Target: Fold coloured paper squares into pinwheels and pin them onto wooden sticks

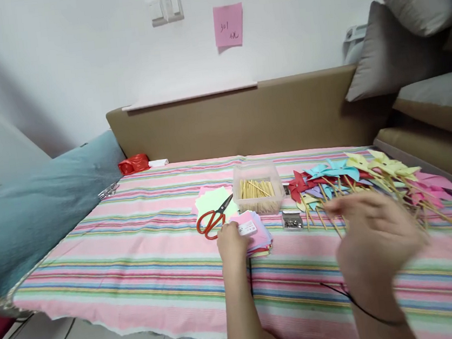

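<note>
1. As the paper stack (261,232) lies between the front and back edges of the striped cloth (158,253), the left hand (231,239) is nearer, at its left side; fingers bent, grip I cannot tell.
2. The right hand (375,231), blurred, half-curled, is farther right; its hold is unclear.

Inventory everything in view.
Scissors: one, red-handled, centre
Paper sheets: several, pastel, beneath scissors
Paper stack: one, multicoloured, centre
Plastic box: one, clear, centre
Sticks: many, tan, inside box
Metal pieces: several, silver, small container
Pinwheels: many, multicoloured, right
Striped cloth: one, multicoloured, foreground
Backrest: one, brown, rear
Cushions: several, grey, right
Cover: one, blue, left
Bundle: one, red, left
Sticky note: one, pink, wall
Switches: two, white, wall
Left hand: one, at paper stack
Right hand: one, near pinwheels
</note>
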Tool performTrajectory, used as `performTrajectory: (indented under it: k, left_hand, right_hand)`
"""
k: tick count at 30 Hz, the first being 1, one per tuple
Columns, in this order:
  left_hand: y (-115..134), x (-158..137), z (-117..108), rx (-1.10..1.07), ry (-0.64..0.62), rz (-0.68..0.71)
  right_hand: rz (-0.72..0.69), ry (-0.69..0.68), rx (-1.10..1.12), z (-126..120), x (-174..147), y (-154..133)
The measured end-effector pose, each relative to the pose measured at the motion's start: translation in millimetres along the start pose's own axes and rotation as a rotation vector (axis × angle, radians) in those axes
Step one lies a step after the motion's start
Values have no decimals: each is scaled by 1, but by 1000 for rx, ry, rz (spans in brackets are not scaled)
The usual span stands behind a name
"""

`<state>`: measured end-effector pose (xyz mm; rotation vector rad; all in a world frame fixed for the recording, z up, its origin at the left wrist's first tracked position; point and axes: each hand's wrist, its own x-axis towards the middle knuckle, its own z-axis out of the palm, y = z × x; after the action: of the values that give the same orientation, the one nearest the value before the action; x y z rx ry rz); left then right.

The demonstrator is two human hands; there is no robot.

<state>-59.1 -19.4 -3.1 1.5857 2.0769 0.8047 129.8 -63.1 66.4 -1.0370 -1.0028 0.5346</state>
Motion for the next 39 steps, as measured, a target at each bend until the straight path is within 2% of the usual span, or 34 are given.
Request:
performTrajectory:
  k: [2,5,7,10,14,17,20,26,28,31,33,35,39]
  left_hand:
    - [-10,1,13,-2,-20,21]
    - [-21,1,23,-29,-25,55]
    - [-24,2,22,-55,-35,60]
    - [-26,4,16,-102,-61,59]
    - [-29,4,7,-229,-87,45]
    - [-33,-1,-1,-467,11,-45]
    - [-36,-7,-12,-590,94,-134]
    - [-32,-12,-23,-627,136,-194]
    - [-28,-11,-21,-631,121,-189]
    - [-21,-9,-13,-637,100,-150]
    - [-18,-7,-8,-623,96,-127]
    - [-17,-6,-3,-576,86,-113]
    - [-12,-5,1,-363,62,-63]
  right_hand:
    - [71,-131,-70,18,-1,30]
    - [217,-403,-223,39,-5,77]
    - [256,-447,-268,48,-10,102]
    - [272,-487,-311,56,-15,122]
    - [282,-502,-395,63,-18,129]
    - [289,-515,-441,65,-18,130]
    - [304,-564,-463,63,-18,126]
    - [320,-685,-442,49,-9,114]
    - [349,-745,-372,43,-5,111]
    - [463,-805,-189,34,0,107]
    - [532,-798,-87,25,4,105]
    - [569,-721,-26,12,8,102]
    - [584,-280,68,-22,17,95]
